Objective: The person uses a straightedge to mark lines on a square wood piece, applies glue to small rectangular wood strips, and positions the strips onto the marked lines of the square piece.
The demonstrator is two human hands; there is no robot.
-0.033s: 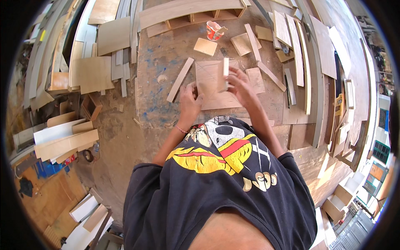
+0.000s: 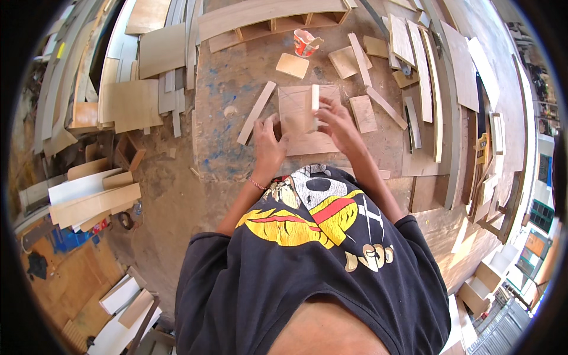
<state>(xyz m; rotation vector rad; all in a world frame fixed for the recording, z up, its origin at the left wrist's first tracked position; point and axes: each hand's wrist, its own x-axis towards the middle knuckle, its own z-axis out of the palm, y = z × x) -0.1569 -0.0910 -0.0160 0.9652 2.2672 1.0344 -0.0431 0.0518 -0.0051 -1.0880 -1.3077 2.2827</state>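
Observation:
A roughly square plywood board lies flat on the work surface in front of me. My left hand is at its left edge, fingers curled and thumb over the board. Above the board, my right hand grips a small wooden block between thumb and fingers, its pale narrow edge turned up. Part of the block is hidden by my fingers, and its lower end is blurred. Left of my left hand lies a thin wooden strip. Close to my right hand rests a small plywood rectangle.
Beyond the board are a wooden piece and a torn red-and-white cup. A long compartmented wooden box stands at the far edge. More strips lie to the right, and long planks are stacked beyond them.
My right hand has shifted slightly left, carrying the wooden block with it over the board. My left hand stays at the board's left edge.

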